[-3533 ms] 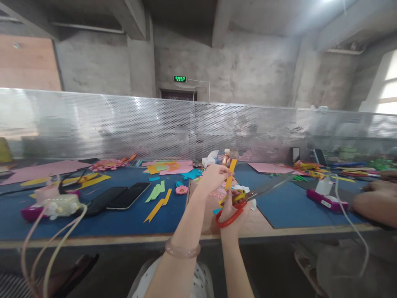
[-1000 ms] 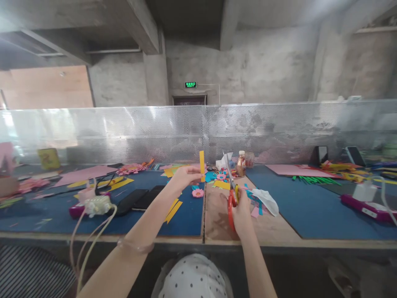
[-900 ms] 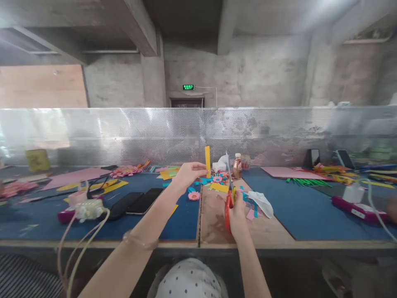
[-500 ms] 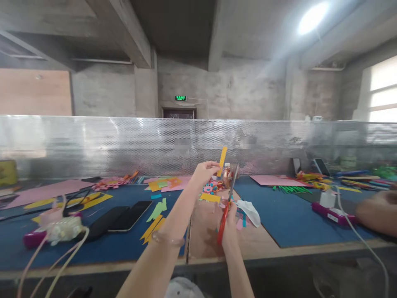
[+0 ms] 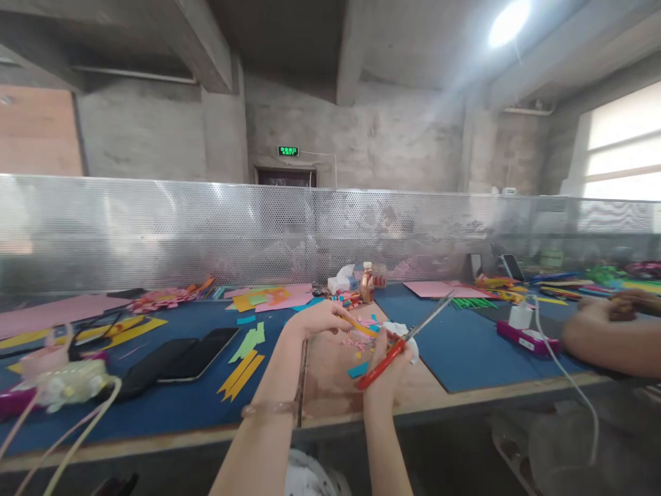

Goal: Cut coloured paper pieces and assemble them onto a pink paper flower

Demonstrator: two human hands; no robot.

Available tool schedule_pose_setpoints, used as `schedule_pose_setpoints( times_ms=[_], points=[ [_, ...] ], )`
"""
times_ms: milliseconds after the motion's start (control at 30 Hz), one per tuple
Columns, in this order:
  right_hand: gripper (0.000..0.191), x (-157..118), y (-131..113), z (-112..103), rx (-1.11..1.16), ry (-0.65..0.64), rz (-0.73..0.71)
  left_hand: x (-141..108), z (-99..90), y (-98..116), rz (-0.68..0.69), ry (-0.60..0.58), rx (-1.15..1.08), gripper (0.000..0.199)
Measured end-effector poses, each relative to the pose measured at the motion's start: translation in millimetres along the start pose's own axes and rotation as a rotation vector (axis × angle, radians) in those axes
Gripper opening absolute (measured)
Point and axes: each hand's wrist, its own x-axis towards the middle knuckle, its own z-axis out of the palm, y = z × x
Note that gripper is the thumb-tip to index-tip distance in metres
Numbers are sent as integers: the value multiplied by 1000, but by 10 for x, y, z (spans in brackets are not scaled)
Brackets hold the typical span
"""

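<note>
My left hand [image 5: 319, 318] is above the brown board [image 5: 330, 393], its fingers pinched on one end of a yellow paper strip [image 5: 361, 326]. My right hand [image 5: 385, 362] has red-handled scissors [image 5: 385, 365] in it, their blades pointing up and to the right. The strip's other end reaches the fingers of my right hand. Small pink, blue and yellow paper scraps lie on the board below, beside a crumpled white tissue [image 5: 410, 342]. Yellow strips [image 5: 240, 375] and green paper pieces [image 5: 249, 342] lie left of my left hand.
A bottle [image 5: 367, 284] and a tissue pack [image 5: 341, 281] stand behind my hands. Black phones [image 5: 199, 357] and a power strip with cables [image 5: 67, 386] are at left. Another purple power strip [image 5: 527, 339] is at right, near another person's arm [image 5: 609, 344].
The yellow strip has gone from upright to nearly level, lower down between my hands. The scissors have swung from upright to slanting right. The camera view has shifted.
</note>
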Motion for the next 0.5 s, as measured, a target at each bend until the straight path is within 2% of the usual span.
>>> schedule_pose_setpoints(
  times_ms=[100,233,400,500],
  points=[
    [32,2,18,-3,5,10,2,-12,-16,-37,-11,-10,-26,17],
    [31,-3,62,24,18,-62,16,9,-14,-72,23,49,-79,18],
    [30,5,74,12,-34,-129,72,79,86,-94,90,181,-200,21],
    [32,11,52,-3,-69,-136,115,85,166,-58,97,188,-228,23]
  ],
)
